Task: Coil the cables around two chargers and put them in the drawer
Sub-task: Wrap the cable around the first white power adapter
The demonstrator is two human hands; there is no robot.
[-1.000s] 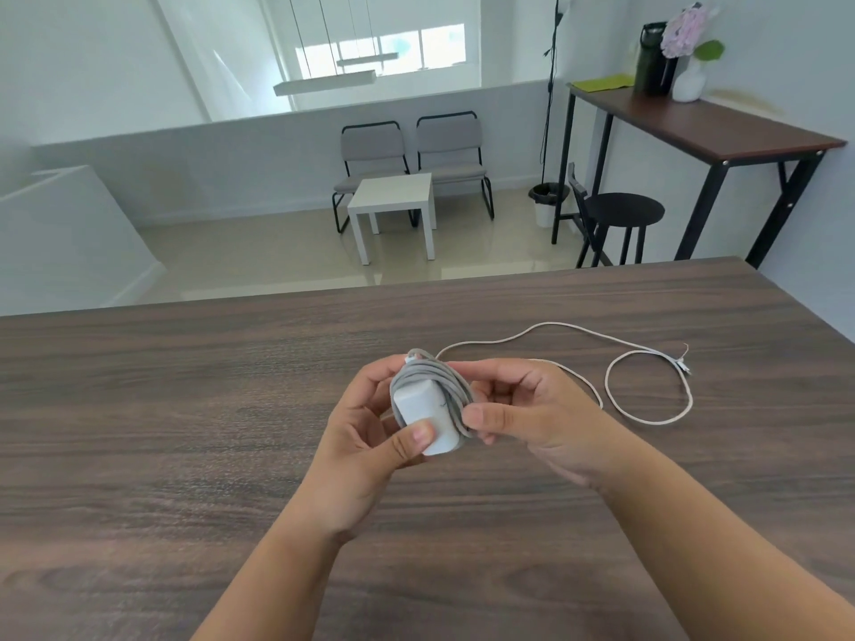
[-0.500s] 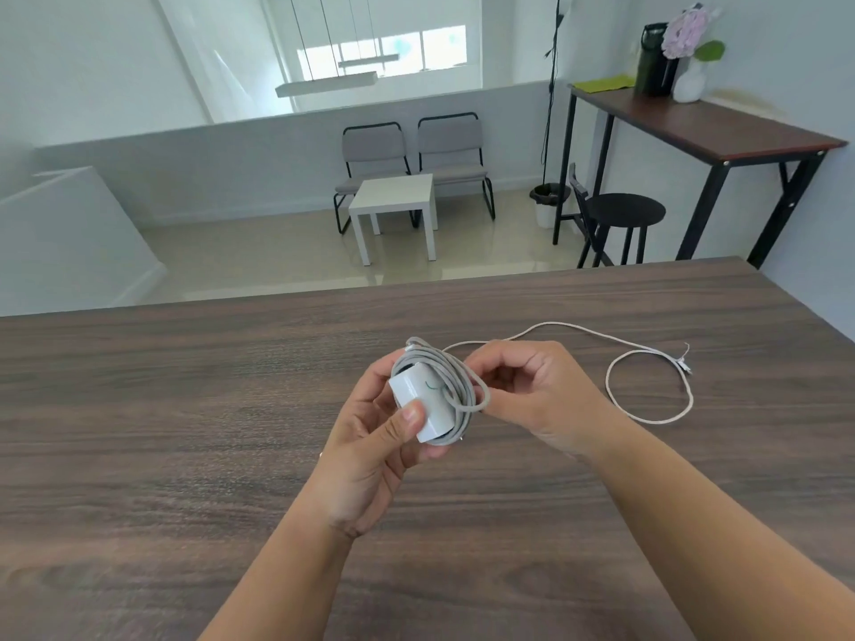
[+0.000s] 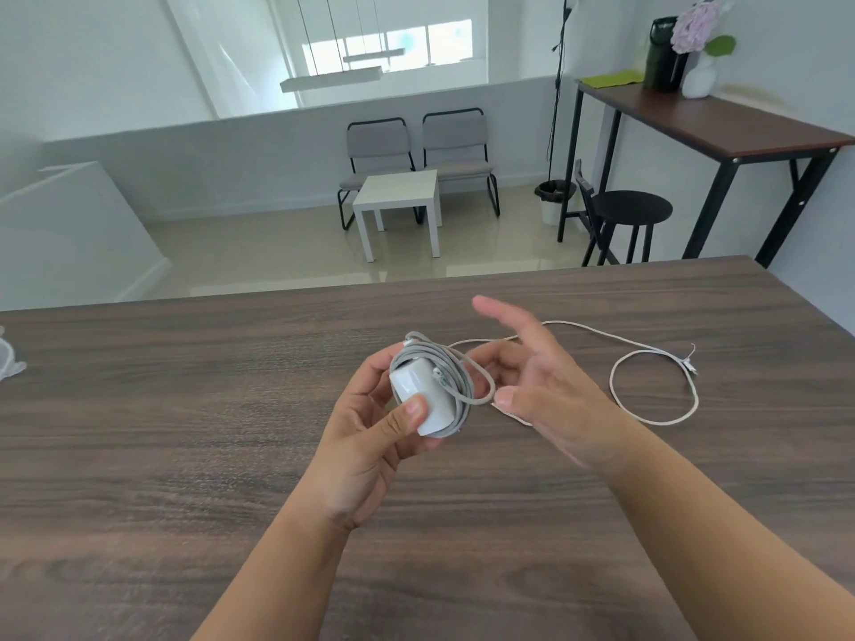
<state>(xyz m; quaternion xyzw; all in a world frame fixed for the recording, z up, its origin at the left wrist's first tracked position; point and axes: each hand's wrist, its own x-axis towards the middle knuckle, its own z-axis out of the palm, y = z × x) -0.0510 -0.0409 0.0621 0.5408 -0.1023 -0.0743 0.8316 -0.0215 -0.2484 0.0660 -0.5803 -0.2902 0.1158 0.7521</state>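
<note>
The left hand [image 3: 370,432] grips the cable-wrapped charger [image 3: 428,400] (thumb on top), while the right hand [image 3: 541,386] hovers beside it, fingers spread.

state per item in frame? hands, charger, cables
left hand: grips the charger, thumb on its face
right hand: fingers spread, holding nothing
charger: lifted off the table, grey cable coiled round it
white cable: loose on the table, uncoiled
</note>
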